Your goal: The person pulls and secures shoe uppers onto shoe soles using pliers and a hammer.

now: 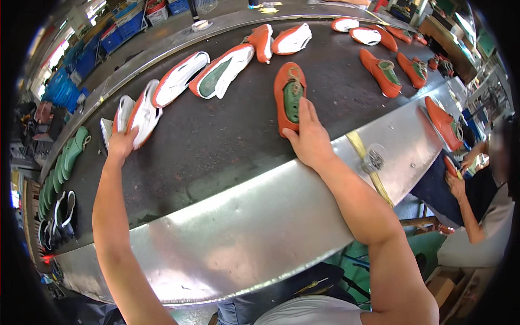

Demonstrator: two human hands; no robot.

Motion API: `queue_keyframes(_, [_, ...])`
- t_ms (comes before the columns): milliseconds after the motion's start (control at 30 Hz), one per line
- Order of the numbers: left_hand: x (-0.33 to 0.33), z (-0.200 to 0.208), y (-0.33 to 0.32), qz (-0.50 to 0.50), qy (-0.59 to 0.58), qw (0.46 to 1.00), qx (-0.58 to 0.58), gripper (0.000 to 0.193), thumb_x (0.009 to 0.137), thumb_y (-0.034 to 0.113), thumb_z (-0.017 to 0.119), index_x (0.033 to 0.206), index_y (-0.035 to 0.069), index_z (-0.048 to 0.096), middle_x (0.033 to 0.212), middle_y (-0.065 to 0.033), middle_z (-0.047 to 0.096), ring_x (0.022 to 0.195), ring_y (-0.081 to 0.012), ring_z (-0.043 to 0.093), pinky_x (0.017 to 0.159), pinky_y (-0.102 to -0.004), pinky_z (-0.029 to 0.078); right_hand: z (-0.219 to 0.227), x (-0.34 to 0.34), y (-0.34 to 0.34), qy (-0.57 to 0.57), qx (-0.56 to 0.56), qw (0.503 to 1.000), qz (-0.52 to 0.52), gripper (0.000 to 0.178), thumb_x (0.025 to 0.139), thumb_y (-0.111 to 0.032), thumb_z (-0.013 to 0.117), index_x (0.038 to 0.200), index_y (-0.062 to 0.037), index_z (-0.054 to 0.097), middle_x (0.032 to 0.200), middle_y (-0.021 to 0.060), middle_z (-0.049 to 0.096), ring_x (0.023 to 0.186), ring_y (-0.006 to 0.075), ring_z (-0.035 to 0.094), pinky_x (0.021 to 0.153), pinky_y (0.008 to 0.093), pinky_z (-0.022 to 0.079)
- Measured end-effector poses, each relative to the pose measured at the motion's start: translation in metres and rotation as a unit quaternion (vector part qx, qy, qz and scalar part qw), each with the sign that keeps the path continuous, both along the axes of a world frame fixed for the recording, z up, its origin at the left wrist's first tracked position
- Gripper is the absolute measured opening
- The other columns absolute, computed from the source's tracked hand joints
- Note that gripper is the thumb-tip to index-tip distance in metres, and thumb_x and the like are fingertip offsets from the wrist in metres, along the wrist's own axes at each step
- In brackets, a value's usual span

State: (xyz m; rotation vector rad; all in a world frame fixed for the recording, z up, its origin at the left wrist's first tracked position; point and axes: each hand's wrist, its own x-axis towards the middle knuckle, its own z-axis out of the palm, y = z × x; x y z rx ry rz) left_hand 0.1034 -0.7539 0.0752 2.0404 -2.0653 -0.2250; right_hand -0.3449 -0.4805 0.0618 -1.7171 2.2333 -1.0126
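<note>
My right hand (312, 138) grips the heel end of an orange shoe (283, 100) with a green last showing inside, its thumb at the heel and its fingers along the right side. The shoe's toe points away from me on the dark belt. On the left, my left hand (121, 143) is closed on the near end of an orange shoe with a white sole (145, 115), lying among similar ones. Beside it is another white-soled shoe (123, 112). The left fingertips are partly hidden.
More orange shoes (176, 78) line the far side of the dark belt (216, 141); others (381, 73) lie right. Green lasts (73, 151) and dark boots (65, 214) are at left. A metal ledge (238, 227) with yellow tape (357, 143) borders the belt. A co-worker (476, 200) sits right.
</note>
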Motion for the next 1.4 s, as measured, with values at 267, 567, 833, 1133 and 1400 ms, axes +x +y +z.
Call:
queue_keyframes(267, [0.052, 0.104, 0.295, -0.092, 0.250, 0.958, 0.104, 0.038, 0.095, 0.031, 0.067, 0.096, -0.007, 0.066, 0.082, -0.0050, 0.067, 0.073, -0.0115, 0.058, 0.067, -0.0296, 0.049, -0.021, -0.001, 0.003, 0.146, -0.105, 0.982, -0.051, 0.076, 0.087, -0.021, 0.071, 0.148, 0.0019, 0.033, 0.154, 0.0235, 0.032, 0.138, 0.0439, 0.037, 0.114, 0.0473, 0.035])
queue_keyframes(567, [0.037, 0.083, 0.498, -0.170, -0.142, 0.970, -0.100, 0.064, 0.081, 0.028, 0.076, 0.130, -0.007, 0.055, 0.147, -0.0355, 0.037, 0.140, -0.0513, 0.032, 0.115, -0.0481, 0.032, 0.031, 0.090, 0.258, 0.045, 0.050, 0.912, 0.405, 0.020, 0.087, -0.025, 0.069, 0.086, -0.0074, 0.060, 0.082, 0.0138, 0.064, 0.078, 0.0369, 0.061, 0.072, 0.0478, 0.050])
queue_keyframes(833, [-0.024, 0.066, 0.346, -0.146, 0.084, 0.975, 0.145, 0.076, 0.087, 0.047, 0.072, 0.142, 0.000, 0.048, 0.132, -0.0215, 0.062, 0.119, -0.0335, 0.062, 0.101, -0.0393, 0.047, -0.057, 0.071, 0.493, 0.126, 0.239, 0.829, 0.490, 0.039, 0.078, -0.032, 0.075, 0.103, -0.0060, 0.060, 0.094, 0.0161, 0.063, 0.085, 0.0349, 0.066, 0.076, 0.0462, 0.055])
queue_keyframes(1133, [-0.061, 0.006, 0.595, -0.126, 0.616, 0.776, 0.033, 0.078, 0.090, 0.010, 0.073, 0.156, 0.010, 0.031, 0.136, -0.0116, 0.056, 0.122, -0.0208, 0.056, 0.104, -0.0345, 0.046, -0.041, 0.036, 0.491, -0.488, 0.450, 0.700, 0.263, 0.047, 0.085, -0.012, 0.072, 0.127, -0.0025, 0.053, 0.104, 0.0071, 0.067, 0.089, 0.0169, 0.064, 0.077, 0.0324, 0.053])
queue_keyframes(1400, [-0.086, -0.098, 0.707, -0.090, 0.727, 0.670, 0.123, 0.062, 0.099, 0.011, 0.062, 0.153, 0.016, 0.031, 0.127, -0.0093, 0.059, 0.120, -0.0197, 0.056, 0.104, -0.0369, 0.045, -0.003, 0.092, 0.464, -0.234, 0.391, 0.783, 0.424, 0.025, 0.098, -0.013, 0.058, 0.119, 0.0007, 0.058, 0.097, 0.0061, 0.068, 0.079, 0.0099, 0.062, 0.068, 0.0267, 0.051])
